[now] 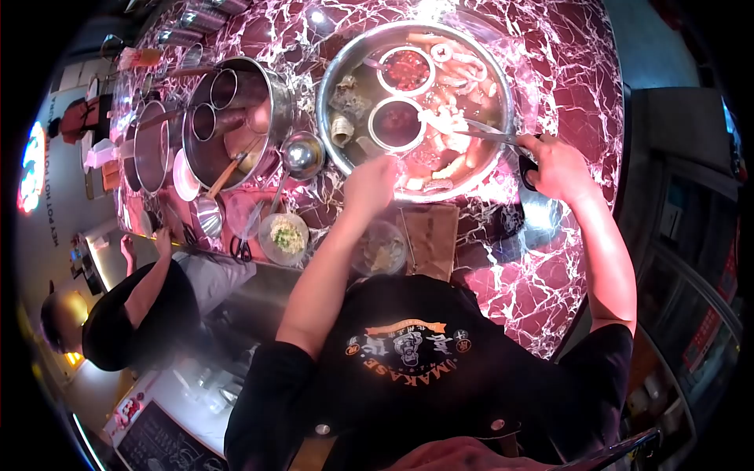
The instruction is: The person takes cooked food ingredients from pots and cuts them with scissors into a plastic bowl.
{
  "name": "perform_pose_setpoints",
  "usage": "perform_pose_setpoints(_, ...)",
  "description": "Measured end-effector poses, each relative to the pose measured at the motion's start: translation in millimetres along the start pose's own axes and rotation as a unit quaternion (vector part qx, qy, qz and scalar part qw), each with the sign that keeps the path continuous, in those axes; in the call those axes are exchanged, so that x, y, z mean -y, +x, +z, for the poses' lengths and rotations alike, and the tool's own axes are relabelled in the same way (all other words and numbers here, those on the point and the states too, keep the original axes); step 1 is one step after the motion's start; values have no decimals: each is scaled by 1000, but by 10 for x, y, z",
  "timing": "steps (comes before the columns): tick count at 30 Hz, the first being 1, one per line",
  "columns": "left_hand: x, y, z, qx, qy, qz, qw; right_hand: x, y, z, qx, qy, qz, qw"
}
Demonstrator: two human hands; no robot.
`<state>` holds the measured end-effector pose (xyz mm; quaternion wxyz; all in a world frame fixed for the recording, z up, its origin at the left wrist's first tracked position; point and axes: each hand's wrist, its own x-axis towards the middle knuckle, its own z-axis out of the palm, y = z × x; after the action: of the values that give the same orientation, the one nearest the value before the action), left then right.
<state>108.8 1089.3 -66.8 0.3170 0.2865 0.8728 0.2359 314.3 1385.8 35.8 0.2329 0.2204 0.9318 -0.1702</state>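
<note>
A wide metal pan point(333, 149) holds broth with pieces of food and two round bowls, one with red bits point(406, 71) and one with dark liquid point(397, 124). My right hand point(555, 166) grips black-handled scissors point(495, 136) at the pan's right edge, their blades reaching over pale food pieces point(448, 122). Over the pan's lower left rim is my left hand point(372, 185), its fingers curled together; what they hold, if anything, is too blurred to make out.
Left of the pan stand a deep metal pot point(271, 141), a steel ladle point(303, 155) and a bowl of chopped food point(284, 239). A clear bowl point(380, 248) and a brown board point(430, 239) lie near my body. Another person point(141, 314) works at the left.
</note>
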Motion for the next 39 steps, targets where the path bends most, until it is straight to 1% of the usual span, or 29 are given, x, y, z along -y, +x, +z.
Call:
perform_pose_setpoints(2, -13, 70, -9, -3, 59, 2, 998, 55, -38, -23, -23, -16, -4, 1000)
perform_pose_setpoints(5, -45, 151, 54, -47, 49, 22, 997, 157, -13, -40, -55, -31, -20, 998)
perform_pose_setpoints(6, -44, 174, 78, -43, 34, 15, 998, 193, 4, -35, -65, -34, -27, 997)
perform_pose_setpoints(8, -32, 247, 143, -36, 4, 3, 999, 238, 61, 19, -64, -56, -23, 996)
perform_pose_setpoints(11, 44, 343, 267, -30, -46, 23, 998, 240, 161, 111, -44, -74, 0, 996)
perform_pose_setpoints(13, 51, 414, 344, -36, -44, 38, 998, 173, 212, 173, -29, -71, 11, 997)
perform_pose_setpoints(20, 24, 511, 408, -29, -72, 65, 995, -111, 167, 188, -21, 51, -23, 998)
perform_pose_setpoints(23, 21, 546, 499, -15, -158, 84, 984, -131, 114, 188, -2, 89, -4, 996)
perform_pose_setpoints(26, -7, 605, 725, -13, -256, 49, 965, -205, 56, 290, -33, 135, -25, 990)
perform_pose_setpoints(28, 25, 587, 932, -42, -273, 65, 959, -111, -2, 271, -23, 114, 18, 993)
perform_pose_setpoints(29, -91, 527, 861, -57, -281, 74, 955, -47, -25, 250, -19, 103, 39, 994)
perform_pose_setpoints(30, -199, 424, 796, -15, -289, 25, 957, 2, -46, 239, -23, 95, 43, 994)
perform_pose_setpoints(32, -39, 440, 1054, -18, -370, 45, 928, 126, -59, 144, 2, 79, 61, 995)
perform_pose_setpoints(33, 49, 448, 1178, -20, -379, 56, 924, 163, -60, 114, 14, 72, 71, 995)
perform_pose_setpoints(35, 39, 405, 1213, -23, -397, 77, 914, 172, -19, 118, 26, 71, 65, 995)
perform_pose_setpoints(36, 29, 380, 1233, -30, -385, 79, 919, 164, 19, 128, 34, 75, 61, 995)
perform_pose_setpoints(38, -117, 304, 1131, -64, -314, 99, 942, 151, 72, 139, 39, 74, 51, 995)
perform_pose_setpoints(39, -189, 265, 1061, -93, -252, 115, 956, 110, 97, 177, 36, 84, 35, 995)
